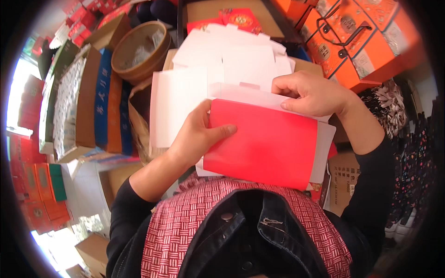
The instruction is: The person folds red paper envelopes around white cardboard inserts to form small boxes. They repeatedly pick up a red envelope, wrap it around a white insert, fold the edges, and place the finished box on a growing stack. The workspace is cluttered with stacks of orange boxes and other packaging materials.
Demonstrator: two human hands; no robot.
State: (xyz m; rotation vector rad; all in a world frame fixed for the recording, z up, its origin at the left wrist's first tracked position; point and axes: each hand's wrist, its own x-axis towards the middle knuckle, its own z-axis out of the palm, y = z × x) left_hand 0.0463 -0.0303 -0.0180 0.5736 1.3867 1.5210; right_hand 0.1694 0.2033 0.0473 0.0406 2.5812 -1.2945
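Note:
A red cardboard box (pixel 264 143), partly folded, is held in front of my apron with its red face up. My left hand (pixel 197 134) grips its left end, with the thumb lying on the red face. At the far edge stands a long white flap (pixel 259 93). My right hand (pixel 313 95) is closed on that flap near its right end, fingers curled and thumb against it. Pale side flaps stick out at the box's right end. Beyond it, several flat white box blanks (pixel 248 55) lie piled, with another white panel (pixel 178 106) by my left hand.
Red printed packets (pixel 241 19) lie in a dark-edged tray at the back. A brown round bowl (pixel 139 53) holding clear plastic stands left, beside an open carton (pixel 76 104) of silvery packets. Orange gift boxes (pixel 357 39) with dark handles rise at the back right.

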